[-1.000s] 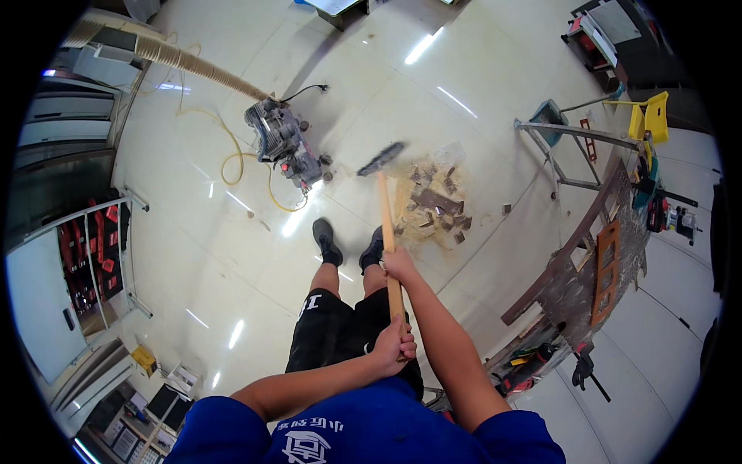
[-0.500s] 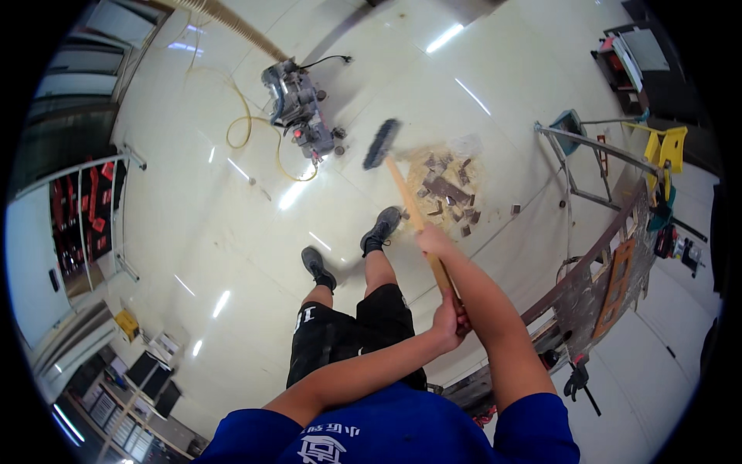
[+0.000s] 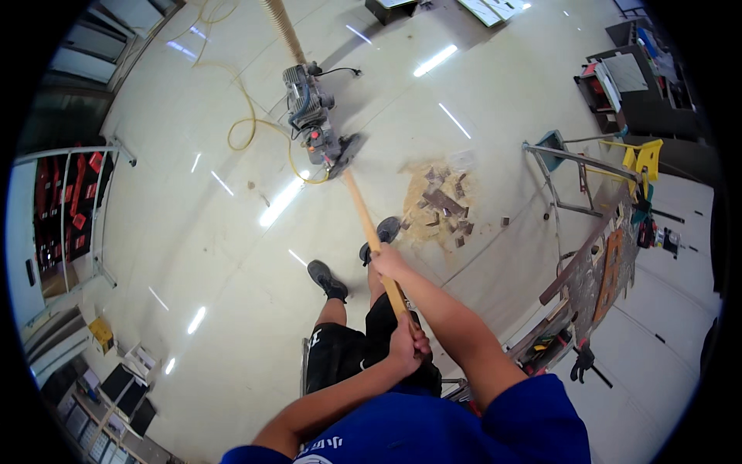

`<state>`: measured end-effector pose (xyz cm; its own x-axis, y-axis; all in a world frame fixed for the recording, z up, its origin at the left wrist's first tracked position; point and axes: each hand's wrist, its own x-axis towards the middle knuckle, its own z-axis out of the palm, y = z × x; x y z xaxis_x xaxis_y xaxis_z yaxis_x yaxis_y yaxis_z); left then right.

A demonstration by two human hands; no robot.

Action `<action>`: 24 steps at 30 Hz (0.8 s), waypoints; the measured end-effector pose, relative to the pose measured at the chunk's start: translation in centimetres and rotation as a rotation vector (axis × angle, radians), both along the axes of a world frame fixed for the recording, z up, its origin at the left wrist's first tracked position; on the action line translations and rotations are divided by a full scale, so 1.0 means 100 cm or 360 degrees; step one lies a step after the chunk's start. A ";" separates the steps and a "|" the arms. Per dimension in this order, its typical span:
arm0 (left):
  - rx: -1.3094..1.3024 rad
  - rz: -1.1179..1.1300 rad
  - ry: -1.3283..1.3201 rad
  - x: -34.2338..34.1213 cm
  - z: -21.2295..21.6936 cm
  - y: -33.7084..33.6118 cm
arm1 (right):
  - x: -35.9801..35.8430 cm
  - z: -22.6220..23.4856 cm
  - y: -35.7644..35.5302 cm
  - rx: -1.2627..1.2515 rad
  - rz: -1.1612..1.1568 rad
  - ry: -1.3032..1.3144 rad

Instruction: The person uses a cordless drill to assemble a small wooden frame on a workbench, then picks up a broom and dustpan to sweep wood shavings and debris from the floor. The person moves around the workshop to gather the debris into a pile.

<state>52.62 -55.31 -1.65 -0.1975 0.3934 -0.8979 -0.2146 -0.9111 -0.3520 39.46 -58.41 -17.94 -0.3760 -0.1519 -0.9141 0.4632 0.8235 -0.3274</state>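
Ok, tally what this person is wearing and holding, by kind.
Broom: 1, wooden handle, gripped by the left hand and the right hand
Black shoes: 2
Black shorts: 1
Blue shirt: 1
Total: 5

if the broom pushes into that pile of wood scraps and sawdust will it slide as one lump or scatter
Probably scatter. The pile is loose: separate small wood blocks lying on fine sawdust, and a few bits already sit apart from it. The glossy floor looks smooth, so the blocks should slide easily and look light. The dust would likely smear or trail behind the broom head.
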 end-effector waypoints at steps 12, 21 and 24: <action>0.0408 -0.0278 0.0224 0.049 -0.042 0.028 | 0.045 -0.079 0.135 0.0366 0.0031 0.0281; 0.0040 -0.0791 0.0392 0.080 0.021 -0.082 | 0.066 0.033 0.027 -0.0173 -0.1232 -0.0117; 0.0110 -0.0851 0.0323 0.114 0.063 -0.183 | 0.106 0.026 -0.029 -0.0501 -0.1557 -0.0694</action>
